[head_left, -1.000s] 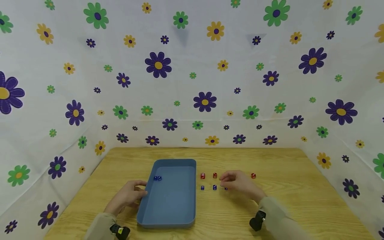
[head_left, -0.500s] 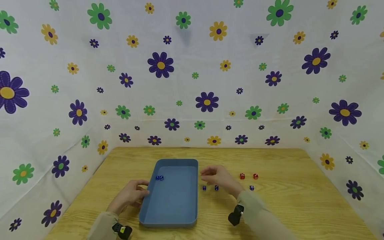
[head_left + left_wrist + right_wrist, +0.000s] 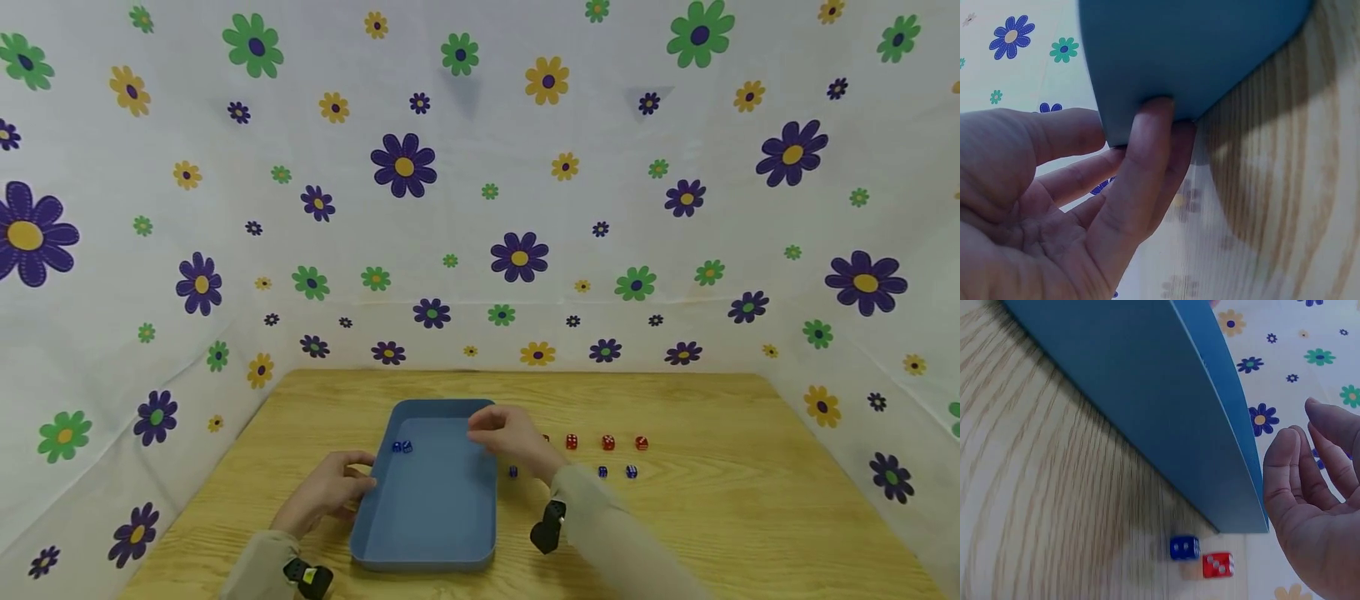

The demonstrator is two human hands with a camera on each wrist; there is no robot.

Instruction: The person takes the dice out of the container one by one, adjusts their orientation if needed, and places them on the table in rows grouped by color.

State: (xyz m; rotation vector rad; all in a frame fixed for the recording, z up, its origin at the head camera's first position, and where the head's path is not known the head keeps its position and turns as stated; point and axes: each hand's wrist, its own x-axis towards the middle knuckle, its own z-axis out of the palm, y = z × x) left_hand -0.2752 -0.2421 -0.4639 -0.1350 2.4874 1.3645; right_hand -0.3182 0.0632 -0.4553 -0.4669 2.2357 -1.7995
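Observation:
My left hand (image 3: 324, 490) holds the left wall of a blue rectangular tray (image 3: 426, 563); in the left wrist view its thumb (image 3: 1069, 134) meets the rim and other fingertips (image 3: 1154, 119) touch the outer wall. Two blue dice (image 3: 402, 447) lie inside the tray at the left. My right hand (image 3: 512, 435) hovers over the tray's right rim, fingers loosely bent, and the right wrist view shows nothing between them. To the right of the tray stand a row of red dice (image 3: 608, 442) and a nearer row of blue dice (image 3: 632, 472), partly hidden by this hand.
A wooden table (image 3: 720, 517) carries everything. White flower-print cloth (image 3: 465, 217) rises behind it and along both sides. Close to the tray's outer wall, the right wrist view shows a blue die (image 3: 1184, 548) beside a red die (image 3: 1218, 565).
My right hand has moved left from the dice rows to over the tray's right rim, uncovering dice at the right. The left hand stays at the tray; the view has shifted slightly.

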